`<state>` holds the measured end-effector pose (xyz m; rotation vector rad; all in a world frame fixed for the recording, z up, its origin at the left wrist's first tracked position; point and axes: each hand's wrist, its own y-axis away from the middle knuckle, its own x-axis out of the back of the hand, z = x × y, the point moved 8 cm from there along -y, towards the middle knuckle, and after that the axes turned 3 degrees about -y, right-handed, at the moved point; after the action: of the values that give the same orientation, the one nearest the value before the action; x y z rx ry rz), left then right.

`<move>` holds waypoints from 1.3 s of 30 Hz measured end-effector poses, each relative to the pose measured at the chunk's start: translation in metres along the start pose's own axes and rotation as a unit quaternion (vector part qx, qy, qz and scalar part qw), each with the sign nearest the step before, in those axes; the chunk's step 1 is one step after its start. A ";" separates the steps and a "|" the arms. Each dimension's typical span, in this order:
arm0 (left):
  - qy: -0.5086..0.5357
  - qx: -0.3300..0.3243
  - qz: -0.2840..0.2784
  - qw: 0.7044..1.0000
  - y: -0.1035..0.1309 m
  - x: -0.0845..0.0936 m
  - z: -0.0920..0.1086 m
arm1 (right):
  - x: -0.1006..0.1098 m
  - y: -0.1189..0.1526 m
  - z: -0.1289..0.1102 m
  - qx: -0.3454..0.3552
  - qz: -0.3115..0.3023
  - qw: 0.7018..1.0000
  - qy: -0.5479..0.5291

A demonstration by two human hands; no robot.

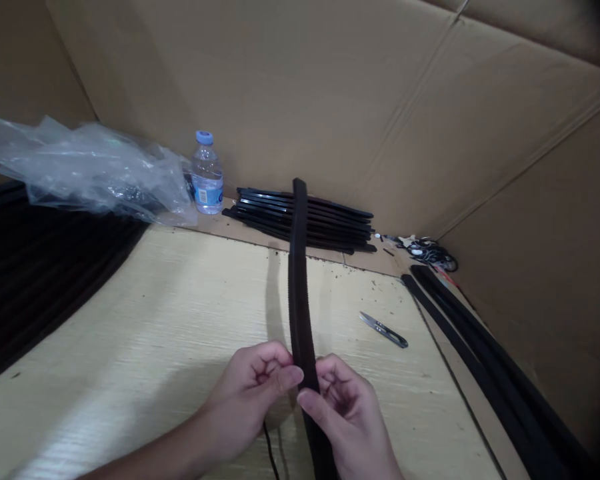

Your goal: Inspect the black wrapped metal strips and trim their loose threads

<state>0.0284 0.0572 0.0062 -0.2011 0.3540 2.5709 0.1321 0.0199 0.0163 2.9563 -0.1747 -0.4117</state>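
Note:
A long black strip (300, 287) with finely ridged edges runs from the lower edge of the view up towards the back, its far end raised in front of the stacked strips. My left hand (260, 383) pinches it from the left, thumb on its face. Just below that, my right hand (347, 407) grips the same strip from the right, thumb also on top. Both hands are closed, with the fingertips behind the strip hidden. A thin black cord (270, 450) hangs below my left hand. To the right of my hands lies a pair of thread snips (384, 330).
Several black strips (330, 223) lie stacked against the cardboard wall (260, 87). A water bottle (208, 180) stands beside a clear plastic bag (100, 167). A large dark pile (40, 280) covers the left side. More long strips (480, 360) and tangled scraps (427, 252) are on the right.

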 end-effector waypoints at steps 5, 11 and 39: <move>-0.006 -0.017 0.017 1.000 -0.001 0.001 0.005 | -0.001 0.000 -0.001 0.003 0.004 1.000 -0.019; 0.010 -0.015 0.014 1.000 -0.001 0.000 0.003 | -0.001 0.001 -0.001 0.006 0.010 1.000 -0.003; 0.082 -0.011 0.007 0.997 -0.004 -0.001 0.011 | -0.007 0.008 -0.004 0.052 -0.057 0.996 0.037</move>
<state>0.0305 0.0628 0.0163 -0.4205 0.3876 2.5805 0.1256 0.0130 0.0232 3.0883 -0.0201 -0.3140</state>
